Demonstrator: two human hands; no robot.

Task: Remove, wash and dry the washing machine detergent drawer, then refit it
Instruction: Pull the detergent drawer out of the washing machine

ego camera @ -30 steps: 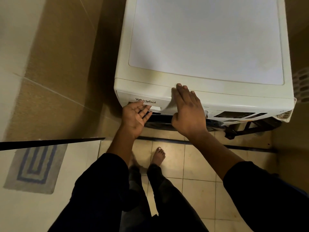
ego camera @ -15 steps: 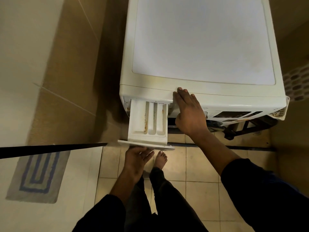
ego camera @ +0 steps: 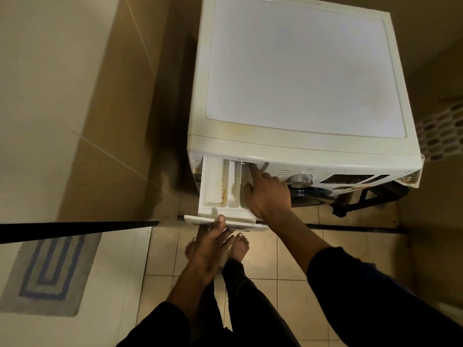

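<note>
The detergent drawer [ego camera: 215,186] stands pulled well out of the left end of the washing machine [ego camera: 300,71], hanging over the tiled floor [ego camera: 263,261] but with its far end still inside the housing. Its long compartments lie open to view, and brownish residue streaks the dividers.

The left hand [ego camera: 213,244] takes the drawer's front panel [ego camera: 200,219] at the near edge, thumb on top and fingers underneath. That grip is closed on the panel, probably to carry the drawer's weight and keep it level while it hangs out.

The right hand [ego camera: 268,194] reaches into the rightmost compartment, just left of the program dial [ego camera: 302,180]. Its forefinger is stretched toward the far end under the machine's lip; it grips nothing, the finger simply pressing or feeling there. I judge it is seeking the release catch, which would have to be held down before the drawer slides free, though the catch itself is hidden.

A striped floor mat [ego camera: 50,271] lies well to the left.
</note>
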